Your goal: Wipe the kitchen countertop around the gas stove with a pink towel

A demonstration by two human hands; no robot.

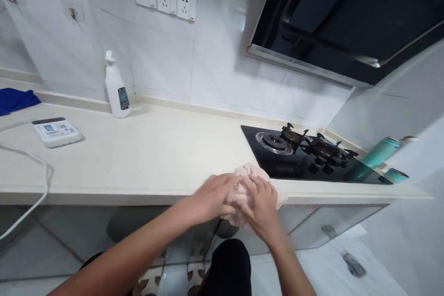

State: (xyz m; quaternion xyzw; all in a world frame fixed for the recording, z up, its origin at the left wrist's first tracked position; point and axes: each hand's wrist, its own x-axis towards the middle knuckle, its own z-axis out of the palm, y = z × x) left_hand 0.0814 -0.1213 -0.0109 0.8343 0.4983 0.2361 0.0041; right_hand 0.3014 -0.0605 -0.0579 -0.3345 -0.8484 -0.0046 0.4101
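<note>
A pale pink cloth (250, 170) lies bunched over the counter's front edge, left of the gas stove, with part of it hanging down. My left hand (215, 195) grips its left side, fingers curled into the folds. On the cloth's right side, my right hand (262, 202) bends its fingers over the fabric, with the thumb pointing toward my left hand. The two hands are close together, and some of the cloth between and beneath them is hidden.
The black gas stove (287, 166) sits on the white counter (166, 157), under a dark range hood (333, 14). Teal cylinders (381, 151) stand at the right. A white bottle (116, 88), a white device (57, 132), a cable (46, 180) and blue fabric (15, 101) are leftward.
</note>
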